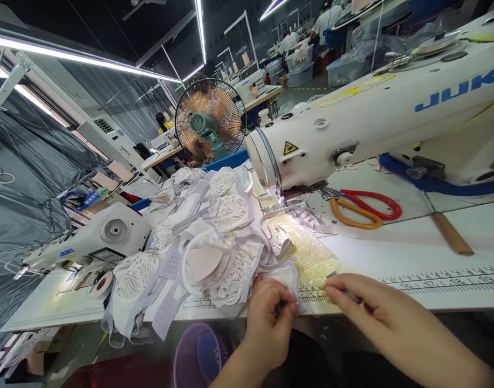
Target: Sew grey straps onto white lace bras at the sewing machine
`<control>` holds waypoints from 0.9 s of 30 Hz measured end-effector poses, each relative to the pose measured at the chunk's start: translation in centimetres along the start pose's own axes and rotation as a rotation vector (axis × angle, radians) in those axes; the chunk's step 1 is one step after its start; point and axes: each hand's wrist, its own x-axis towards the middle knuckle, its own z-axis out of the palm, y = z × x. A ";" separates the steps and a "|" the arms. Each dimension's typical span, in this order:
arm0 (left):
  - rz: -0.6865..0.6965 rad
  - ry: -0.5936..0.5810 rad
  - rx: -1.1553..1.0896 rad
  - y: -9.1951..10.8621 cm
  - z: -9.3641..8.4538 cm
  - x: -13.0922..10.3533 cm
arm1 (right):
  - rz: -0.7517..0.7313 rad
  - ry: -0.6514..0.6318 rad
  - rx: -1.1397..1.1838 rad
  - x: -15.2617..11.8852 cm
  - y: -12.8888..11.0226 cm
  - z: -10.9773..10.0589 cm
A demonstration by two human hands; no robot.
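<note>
White lace bras [226,215] with lilac-grey edging lie heaped on the sewing table. At the front edge, my left hand [271,312] is closed on the pale edge of one garment at the right of the heap. My right hand [364,307] is to its right, apart from the cloth, with thumb and forefinger pinched round a small dark greyish object; what it is cannot be made out. Behind both hands stands the white sewing machine head [311,145], its needle area over a grey strap.
Orange and red-handled scissors [356,213] lie right of the needle, and a wooden-handled tool [451,231] farther right. A purple bin [198,355] stands below the table edge. A second machine [117,231] is at left, a fan [210,121] behind.
</note>
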 end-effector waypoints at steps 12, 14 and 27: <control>0.024 -0.036 0.017 -0.1 -0.2 -0.1 | -0.033 -0.175 -0.241 1.1 -2.5 2.1; 0.029 -0.036 0.016 -0.1 -0.1 -0.1 | -0.011 -0.126 -0.244 1.1 -1.9 1.6; -0.011 -0.048 0.030 -0.1 -0.4 0.0 | 0.058 0.295 0.119 -0.8 1.4 -0.8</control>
